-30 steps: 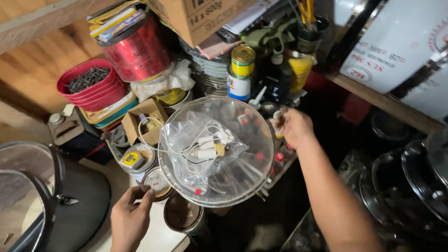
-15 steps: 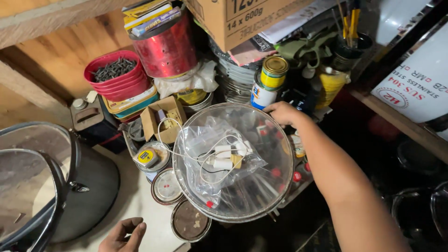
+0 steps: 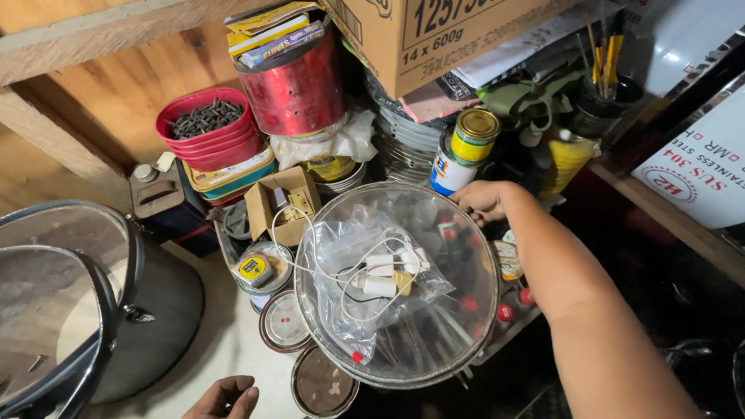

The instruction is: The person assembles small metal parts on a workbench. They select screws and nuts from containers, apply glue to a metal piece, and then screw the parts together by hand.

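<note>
A round clear glass lid [image 3: 450, 310] lies over a cluttered box of small parts. On it rests a clear plastic bag [image 3: 341, 264] with white plugs and thin white cord inside. My right hand [image 3: 483, 200] reaches across and touches the lid's far rim, fingers curled on the edge beside a small paint tin [image 3: 458, 159] with a yellow tin stacked on it. My left hand [image 3: 225, 398] shows only at the bottom edge, fingers loosely bent, holding nothing, near a round brown tin lid [image 3: 322, 386].
Red bowls of dark nails [image 3: 203, 128] and a red metal can [image 3: 295, 85] stand at the back under a cardboard box [image 3: 434, 31]. A small open carton [image 3: 281, 203], a yellow tape measure [image 3: 254, 269] and a large black pot with glass lid [image 3: 70, 302] sit at left.
The view has shifted down and left. My left hand has dropped from beside the lid to the bottom edge. My right hand stays on the lid's far rim.
</note>
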